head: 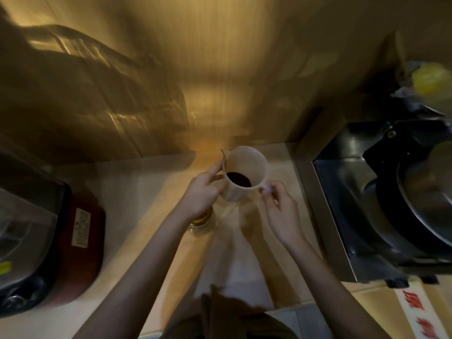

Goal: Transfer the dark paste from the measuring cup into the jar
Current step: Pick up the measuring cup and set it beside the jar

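Note:
A white plastic measuring cup (247,165) is held above the counter, tilted toward me, with dark paste (238,179) pooled in its bottom. My right hand (281,211) pinches the cup's handle at the lower right. My left hand (203,192) rests against the cup's left side and holds a thin stick-like tool (223,157) along the rim. A glass jar (201,220) with a yellowish tint stands on the counter under my left wrist, mostly hidden by it.
A dark red appliance with a clear lid (49,241) sits on the left of the pale counter (137,196). A black stove with a metal pan (403,192) fills the right. A wooden wall (220,69) rises behind. A cardboard box (403,311) lies at lower right.

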{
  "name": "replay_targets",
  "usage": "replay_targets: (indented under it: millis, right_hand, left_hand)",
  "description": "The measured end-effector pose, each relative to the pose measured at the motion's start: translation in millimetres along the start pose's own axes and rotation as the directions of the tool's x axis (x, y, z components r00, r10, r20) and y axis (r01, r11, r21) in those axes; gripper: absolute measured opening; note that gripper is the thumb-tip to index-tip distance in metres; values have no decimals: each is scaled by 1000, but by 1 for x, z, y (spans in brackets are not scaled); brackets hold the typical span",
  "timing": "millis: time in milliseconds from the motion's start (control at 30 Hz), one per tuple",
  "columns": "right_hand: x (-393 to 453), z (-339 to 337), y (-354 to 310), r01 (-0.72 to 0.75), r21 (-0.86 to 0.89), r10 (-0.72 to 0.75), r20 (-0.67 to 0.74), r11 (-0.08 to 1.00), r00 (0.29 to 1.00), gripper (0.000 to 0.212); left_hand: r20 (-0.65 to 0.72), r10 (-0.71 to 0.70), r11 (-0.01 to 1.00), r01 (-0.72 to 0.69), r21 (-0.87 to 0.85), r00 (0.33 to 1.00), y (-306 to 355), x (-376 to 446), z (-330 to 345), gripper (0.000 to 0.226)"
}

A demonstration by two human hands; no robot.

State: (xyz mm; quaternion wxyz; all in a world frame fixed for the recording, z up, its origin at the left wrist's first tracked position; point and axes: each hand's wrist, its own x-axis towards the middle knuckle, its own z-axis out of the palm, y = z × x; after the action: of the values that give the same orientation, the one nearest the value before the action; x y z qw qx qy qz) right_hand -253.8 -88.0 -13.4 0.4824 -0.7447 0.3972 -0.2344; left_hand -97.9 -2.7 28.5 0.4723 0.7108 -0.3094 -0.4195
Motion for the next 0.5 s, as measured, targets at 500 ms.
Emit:
replay_targets:
  millis: [500]
  right_hand:
    - [-93,-9,67,-204,-30,204,-5,978,979,18]
  left_hand:
    - [76,-89,993,95,-65,993,-83,-64,71,63]
